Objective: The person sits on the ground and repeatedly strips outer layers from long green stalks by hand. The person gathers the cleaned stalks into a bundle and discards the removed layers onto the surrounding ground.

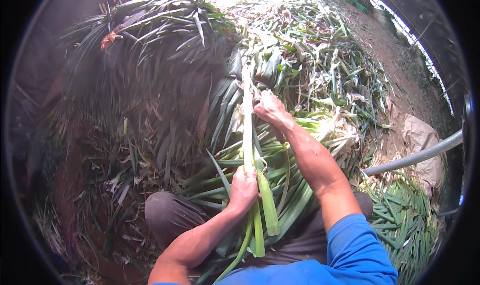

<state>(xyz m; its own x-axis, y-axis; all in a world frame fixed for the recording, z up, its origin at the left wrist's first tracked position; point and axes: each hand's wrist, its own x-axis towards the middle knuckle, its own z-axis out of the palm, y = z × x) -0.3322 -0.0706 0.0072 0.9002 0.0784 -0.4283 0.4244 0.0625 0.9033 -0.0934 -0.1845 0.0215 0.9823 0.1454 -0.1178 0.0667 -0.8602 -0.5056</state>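
Note:
A long leek-like stalk (248,124) with a white shaft runs away from me over my lap. My left hand (243,187) is wrapped around it where the white turns to green. Cut green leaf ends (268,210) hang below that hand towards my shirt. Farther up, close against the shaft's right side, my right hand (269,106) is curled into a fist around a small dark object (257,94), whose kind I cannot make out. The stalk's far end is lost in glare. More green stalks (277,161) lie across my legs, beneath both forearms.
A tall heap of leafy stalks (150,71) rises ahead on the left. Stripped leaves (318,49) cover the ground ahead right. A grey metal pipe (412,155) juts in from the right, near a crumpled brown sack (422,142). More green leaves (405,217) lie at my right.

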